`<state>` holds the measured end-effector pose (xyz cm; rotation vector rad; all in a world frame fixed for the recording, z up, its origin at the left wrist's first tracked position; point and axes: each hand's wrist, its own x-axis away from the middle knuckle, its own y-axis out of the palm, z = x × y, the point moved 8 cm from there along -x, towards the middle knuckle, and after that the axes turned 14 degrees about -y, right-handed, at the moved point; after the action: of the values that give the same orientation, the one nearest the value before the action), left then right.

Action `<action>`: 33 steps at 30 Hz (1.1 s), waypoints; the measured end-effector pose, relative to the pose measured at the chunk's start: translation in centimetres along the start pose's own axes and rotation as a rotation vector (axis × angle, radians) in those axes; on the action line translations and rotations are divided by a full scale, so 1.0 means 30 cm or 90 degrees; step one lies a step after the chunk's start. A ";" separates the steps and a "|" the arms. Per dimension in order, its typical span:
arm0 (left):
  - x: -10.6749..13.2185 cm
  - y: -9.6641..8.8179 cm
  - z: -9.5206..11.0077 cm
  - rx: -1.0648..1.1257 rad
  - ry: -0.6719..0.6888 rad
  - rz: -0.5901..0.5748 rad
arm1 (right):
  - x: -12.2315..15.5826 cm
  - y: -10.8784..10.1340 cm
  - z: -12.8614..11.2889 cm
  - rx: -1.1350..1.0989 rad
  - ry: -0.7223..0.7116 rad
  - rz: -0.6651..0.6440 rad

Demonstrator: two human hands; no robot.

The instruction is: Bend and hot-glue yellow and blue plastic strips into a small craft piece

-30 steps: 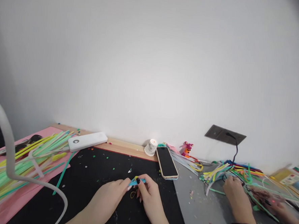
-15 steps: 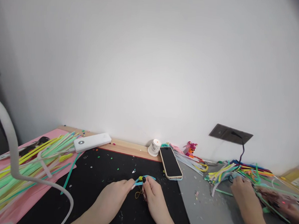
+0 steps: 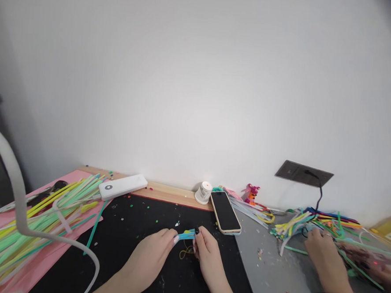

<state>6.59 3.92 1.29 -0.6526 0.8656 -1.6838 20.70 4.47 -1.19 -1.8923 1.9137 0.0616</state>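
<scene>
Between my two hands runs a short blue fuzzy craft stem (image 3: 186,237), roughly level above the black mat (image 3: 126,244). My left hand (image 3: 154,252) pinches its left end between thumb and fingers. On the other end, my right hand (image 3: 208,249), with dark nail polish, is closed in a pinch. A small yellow-green piece shows just behind the blue stem. Below it dangles a thin yellowish loop (image 3: 186,252); where it attaches is hidden by the fingers.
Pastel craft stems (image 3: 45,225) lie on pink paper (image 3: 33,278) at left, with a white power bank (image 3: 123,187) behind. A paper cup (image 3: 203,192), phone (image 3: 226,212) and pink-orange figure (image 3: 252,194) stand near the wall. A co-worker's hands (image 3: 328,256) handle stems at right. A white curved tube (image 3: 19,206) crosses the left foreground.
My hands have drawn slightly apart, and more of the blue stem shows stretched between them. My right hand has shifted a little right and up. The view has moved slightly.
</scene>
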 end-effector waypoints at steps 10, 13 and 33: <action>-0.007 -0.012 -0.007 0.073 0.001 0.007 | -0.006 -0.018 -0.002 -0.144 0.026 0.062; -0.010 -0.001 -0.011 0.078 0.006 -0.007 | -0.007 -0.008 -0.003 -0.241 0.043 0.063; -0.007 0.008 -0.001 0.085 0.014 -0.033 | -0.011 -0.006 -0.005 -0.330 0.040 0.092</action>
<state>6.77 4.09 1.08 -0.5709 0.7496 -1.7821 20.81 4.72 -0.88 -2.0784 2.2324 0.6009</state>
